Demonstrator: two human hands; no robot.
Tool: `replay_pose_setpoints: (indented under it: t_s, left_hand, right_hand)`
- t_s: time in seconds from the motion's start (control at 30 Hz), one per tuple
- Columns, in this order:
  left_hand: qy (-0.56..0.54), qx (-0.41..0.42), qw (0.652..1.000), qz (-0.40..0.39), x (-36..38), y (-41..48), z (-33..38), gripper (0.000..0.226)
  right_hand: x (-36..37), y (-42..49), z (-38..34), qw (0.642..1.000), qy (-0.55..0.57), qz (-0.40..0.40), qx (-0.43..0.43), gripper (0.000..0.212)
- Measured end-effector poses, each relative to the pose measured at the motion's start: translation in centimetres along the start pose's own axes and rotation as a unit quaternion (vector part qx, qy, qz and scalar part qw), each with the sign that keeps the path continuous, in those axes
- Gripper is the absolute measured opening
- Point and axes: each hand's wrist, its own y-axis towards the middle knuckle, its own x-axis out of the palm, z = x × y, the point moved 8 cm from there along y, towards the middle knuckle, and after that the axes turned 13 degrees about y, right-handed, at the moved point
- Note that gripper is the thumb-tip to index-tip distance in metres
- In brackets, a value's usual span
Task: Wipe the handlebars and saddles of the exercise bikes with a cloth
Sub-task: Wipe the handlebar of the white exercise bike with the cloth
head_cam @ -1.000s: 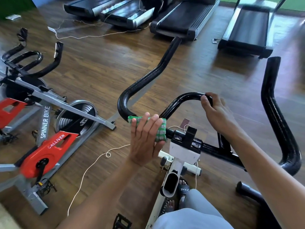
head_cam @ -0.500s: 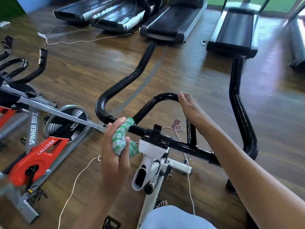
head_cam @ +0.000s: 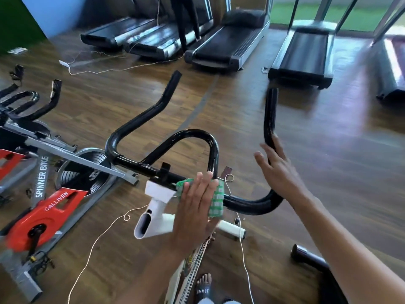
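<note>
The black handlebar (head_cam: 153,150) of a white exercise bike (head_cam: 156,218) fills the middle of the view. My left hand (head_cam: 195,207) presses a green-and-white checked cloth (head_cam: 215,199) flat against the crossbar, just right of the stem clamp. My right hand (head_cam: 278,167) sits beside the right upright horn (head_cam: 270,115) with fingers spread, touching its lower part but not closed around it. No saddle is in view.
A red and grey spinner bike (head_cam: 47,207) stands close on the left with its flywheel (head_cam: 85,170). Several treadmills (head_cam: 228,44) line the far side of the wooden floor. White cords (head_cam: 96,238) trail on the floor. My sandalled foot (head_cam: 203,286) is below.
My left hand slid the cloth rightward along the crossbar, from left of the stem to right of it. My right hand left the centre loop and moved to the right horn.
</note>
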Motion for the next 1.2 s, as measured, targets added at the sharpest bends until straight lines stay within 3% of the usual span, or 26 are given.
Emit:
replay_pose_setpoints:
  t_s: [0.1,0.2,0.33,0.47,0.6,0.77,0.87,1.0,1.13,1.2]
  left_hand:
    - [0.012,0.013,1.000,-0.005,0.2,0.0,0.2,0.081]
    - [-0.038,-0.028,0.999,0.016,0.1,0.7,2.4,0.069]
    - [-0.030,-0.016,0.998,0.051,-0.1,0.5,2.2,0.057]
    - [-0.045,-0.083,0.993,0.077,-0.3,1.0,1.4,0.055]
    - [-0.021,-0.019,0.997,0.077,-0.4,0.6,2.3,0.052]
    - [-0.046,-0.102,0.991,0.076,-0.3,0.7,1.9,0.052]
    - [-0.042,-0.041,0.996,0.072,-0.3,0.7,2.8,0.050]
    - [-0.042,-0.101,0.991,0.078,-0.3,0.9,1.4,0.051]
    - [-0.022,-0.033,0.997,0.070,-0.2,0.7,2.3,0.052]
    - [-0.025,-0.067,0.995,0.072,-0.3,0.8,1.2,0.051]
  right_hand:
    - [0.0,-0.1,-0.2,0.999,0.033,0.011,-0.003,0.055]
    - [-0.1,-0.1,-0.5,0.999,0.039,0.019,0.003,0.054]
    - [-0.2,-0.5,-0.4,0.997,0.072,0.024,-0.006,0.050]
    - [-0.4,-0.6,-0.6,0.996,0.082,0.030,-0.007,0.047]
    - [-0.5,-0.8,-0.5,0.995,0.099,0.029,-0.009,0.041]
    - [-0.5,-0.8,-0.5,0.993,0.113,0.034,-0.010,0.039]
    - [-0.5,-0.7,-0.4,0.992,0.120,0.035,-0.011,0.037]
    - [-0.6,-0.6,-0.3,0.992,0.120,0.037,-0.014,0.039]
    - [-0.5,-0.6,-0.1,0.992,0.123,0.034,-0.015,0.040]
    - [-0.4,-0.5,-0.1,0.992,0.121,0.034,-0.020,0.040]
